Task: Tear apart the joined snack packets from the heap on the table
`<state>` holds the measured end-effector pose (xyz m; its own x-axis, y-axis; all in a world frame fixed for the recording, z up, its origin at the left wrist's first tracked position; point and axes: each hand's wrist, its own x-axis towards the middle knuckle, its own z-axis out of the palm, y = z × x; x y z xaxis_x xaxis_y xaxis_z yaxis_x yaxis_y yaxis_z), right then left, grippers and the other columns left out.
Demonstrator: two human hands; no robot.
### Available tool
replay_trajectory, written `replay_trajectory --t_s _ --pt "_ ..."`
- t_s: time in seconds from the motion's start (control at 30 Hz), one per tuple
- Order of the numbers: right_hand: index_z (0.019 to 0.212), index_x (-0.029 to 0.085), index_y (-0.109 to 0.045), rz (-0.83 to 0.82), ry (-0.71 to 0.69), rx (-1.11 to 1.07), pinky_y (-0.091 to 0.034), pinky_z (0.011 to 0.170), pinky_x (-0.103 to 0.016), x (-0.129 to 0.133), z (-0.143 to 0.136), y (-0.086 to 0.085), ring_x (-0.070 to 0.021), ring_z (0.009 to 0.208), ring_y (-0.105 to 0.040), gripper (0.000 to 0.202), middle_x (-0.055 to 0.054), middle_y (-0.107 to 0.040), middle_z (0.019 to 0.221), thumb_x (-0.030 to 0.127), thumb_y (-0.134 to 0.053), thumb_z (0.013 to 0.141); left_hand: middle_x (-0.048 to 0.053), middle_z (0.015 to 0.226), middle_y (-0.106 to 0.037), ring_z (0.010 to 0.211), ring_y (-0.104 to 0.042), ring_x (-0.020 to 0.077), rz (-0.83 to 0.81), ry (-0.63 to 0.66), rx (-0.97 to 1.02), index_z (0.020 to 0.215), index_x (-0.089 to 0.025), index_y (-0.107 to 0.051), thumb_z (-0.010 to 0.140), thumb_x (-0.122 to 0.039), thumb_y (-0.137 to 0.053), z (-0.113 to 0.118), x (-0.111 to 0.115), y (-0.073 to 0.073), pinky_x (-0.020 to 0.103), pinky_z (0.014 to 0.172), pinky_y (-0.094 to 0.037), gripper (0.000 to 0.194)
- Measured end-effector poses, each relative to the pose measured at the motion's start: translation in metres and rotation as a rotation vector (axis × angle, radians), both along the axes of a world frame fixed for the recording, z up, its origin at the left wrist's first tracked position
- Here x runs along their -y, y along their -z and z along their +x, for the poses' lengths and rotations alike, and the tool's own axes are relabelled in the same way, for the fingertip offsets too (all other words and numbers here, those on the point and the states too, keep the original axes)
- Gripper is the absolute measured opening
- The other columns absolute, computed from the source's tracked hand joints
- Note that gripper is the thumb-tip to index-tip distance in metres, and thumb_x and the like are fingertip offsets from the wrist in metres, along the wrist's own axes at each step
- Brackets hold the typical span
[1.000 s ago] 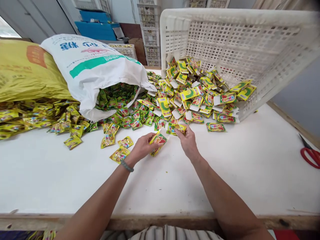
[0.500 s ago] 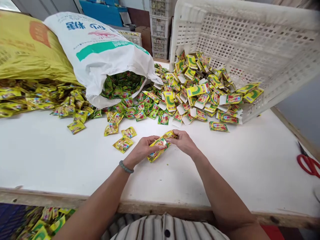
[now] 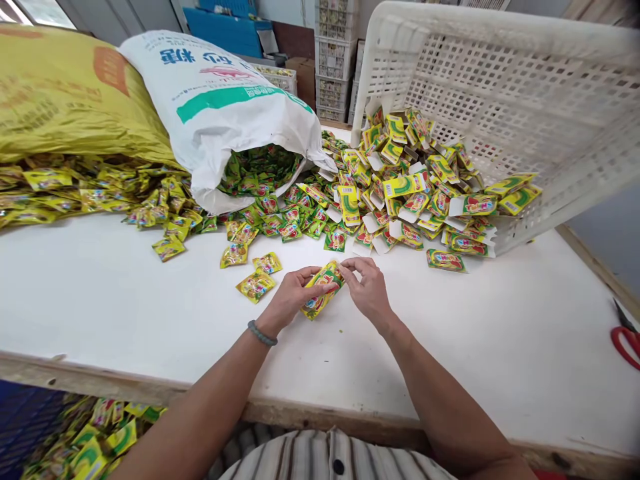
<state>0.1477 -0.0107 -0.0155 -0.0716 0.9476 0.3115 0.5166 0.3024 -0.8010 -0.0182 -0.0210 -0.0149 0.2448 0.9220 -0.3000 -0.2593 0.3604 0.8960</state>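
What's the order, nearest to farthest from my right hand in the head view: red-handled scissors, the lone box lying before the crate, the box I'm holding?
1. Held box: left of the right hand, at its fingertips.
2. Lone box: to the right, farther forward.
3. Red-handled scissors: far right, at the picture's edge.

Our bare left hand grips a small yellow-and-green cardboard box, and our bare right hand touches its far end. Just left of our left fingers, two shiny yellow packets lie on the white tabletop; beyond our right fingers, yellow-and-green cardboard boxes are heaped against a tipped white perforated plastic crate.
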Motion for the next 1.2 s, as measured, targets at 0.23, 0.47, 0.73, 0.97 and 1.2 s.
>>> replay_trajectory --t_s 0.23,0.47,0.73,0.97,1.2 --pt "0.088 0.023 -0.064 -0.057 -0.099 0.086 -0.031 0.099 -0.044 0.008 -0.016 0.004 -0.0240 0.121 -0.054 0.014 -0.004 -0.072 0.097 0.020 -0.050 0.091 0.001 0.076 -0.074 0.065 -0.067 0.0153 -0.023 -0.090 0.029 0.089 -0.014 -0.069 0.051 -0.031 -0.090 0.000 0.000 0.005 0.026 0.066 -0.052 0.047" --pt "0.102 0.023 -0.063 -0.011 0.061 -0.172 -0.042 0.097 -0.041 0.007 -0.011 0.004 -0.0227 0.112 -0.055 0.019 -0.007 -0.065 0.110 0.031 -0.060 0.085 0.002 0.076 -0.073 0.059 -0.066 0.0149 0.004 -0.184 0.035 0.100 -0.017 -0.057 0.057 -0.034 -0.087 -0.001 0.000 0.002 0.023 0.055 -0.050 0.055" --pt "0.109 0.024 -0.065 -0.281 -0.014 -0.635 -0.053 0.080 -0.033 0.002 -0.018 0.013 -0.0191 0.094 -0.061 0.041 -0.007 -0.063 0.112 0.040 -0.072 0.073 -0.004 0.073 -0.067 0.059 -0.064 0.0144 0.176 -0.281 0.034 0.120 -0.026 -0.041 0.069 -0.038 -0.079 0.001 0.003 -0.005 0.023 0.056 -0.050 0.065" --pt "0.083 0.020 -0.068 -0.304 -0.161 -0.514 -0.050 0.073 -0.029 0.005 -0.017 0.015 -0.0155 0.074 -0.058 0.022 -0.002 -0.065 0.079 0.041 -0.064 0.080 -0.004 0.075 -0.061 0.063 -0.060 0.0120 0.233 -0.066 -0.064 0.113 -0.025 -0.050 0.078 -0.039 -0.071 -0.004 0.005 0.001 0.021 0.057 -0.046 0.043" --pt "0.117 0.022 -0.058 -0.333 -0.165 -0.467 -0.046 0.063 -0.025 0.000 -0.009 0.015 -0.0124 0.064 -0.054 0.042 0.005 -0.058 0.069 0.039 -0.063 0.080 -0.004 0.074 -0.063 0.063 -0.061 0.0124 0.186 -0.033 -0.024 0.107 -0.024 -0.050 0.074 -0.038 -0.075 -0.005 0.004 -0.002 0.021 0.057 -0.046 0.043"
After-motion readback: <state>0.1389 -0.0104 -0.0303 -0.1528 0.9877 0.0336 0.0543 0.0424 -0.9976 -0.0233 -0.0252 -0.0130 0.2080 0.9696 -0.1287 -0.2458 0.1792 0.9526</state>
